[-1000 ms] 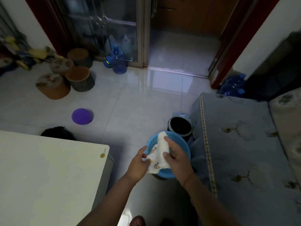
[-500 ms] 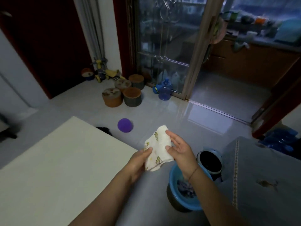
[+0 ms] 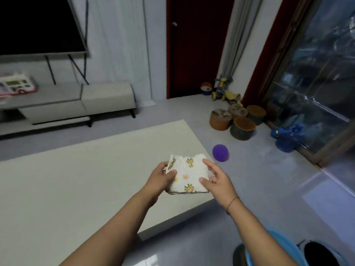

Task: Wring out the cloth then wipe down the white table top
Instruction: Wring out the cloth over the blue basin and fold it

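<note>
Cloth (image 3: 187,174) is held folded over the near right corner of the white table (image 3: 76,179), gripped at its left edge by the left hand (image 3: 160,178). Its right edge is touched by the loosely spread right hand (image 3: 218,181).

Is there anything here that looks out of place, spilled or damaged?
Nothing looks spilled or damaged. The only stray thing is the purple ball, lying alone on the floor beyond the corner of the white table, apart from the toys near the door. The cloth is held flat over that corner.
</note>
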Available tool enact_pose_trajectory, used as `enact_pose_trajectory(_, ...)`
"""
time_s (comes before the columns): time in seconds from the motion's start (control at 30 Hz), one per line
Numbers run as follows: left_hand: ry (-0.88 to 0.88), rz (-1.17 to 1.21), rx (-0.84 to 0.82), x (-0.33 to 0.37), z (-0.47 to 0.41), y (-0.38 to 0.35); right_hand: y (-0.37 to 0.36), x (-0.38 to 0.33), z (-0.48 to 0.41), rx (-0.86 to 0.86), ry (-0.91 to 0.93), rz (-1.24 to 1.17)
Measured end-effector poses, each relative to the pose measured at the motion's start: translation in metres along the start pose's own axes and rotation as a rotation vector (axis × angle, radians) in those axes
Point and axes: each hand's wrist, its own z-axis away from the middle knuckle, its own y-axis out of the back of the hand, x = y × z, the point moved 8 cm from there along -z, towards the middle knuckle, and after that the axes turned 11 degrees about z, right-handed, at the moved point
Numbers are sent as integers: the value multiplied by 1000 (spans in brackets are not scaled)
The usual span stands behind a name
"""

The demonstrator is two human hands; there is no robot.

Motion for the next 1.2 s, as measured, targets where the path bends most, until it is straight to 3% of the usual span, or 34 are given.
enact_pose_trajectory(0.13,-53,55,151,10,39,97,-88,-37,-4,-133,67,141)
enact_pose_trajectory(0.33,-73,121,352,6,106,251,-249,-80,6,-344,142,129)
enact_pose_trajectory(0.67,-34,138,530,-15,193,478,-489,-107,47,-505,121,255)
enact_pose_trajectory(1.2,246,174,811,-158,227,675,-736,-40,63,-963,128,717)
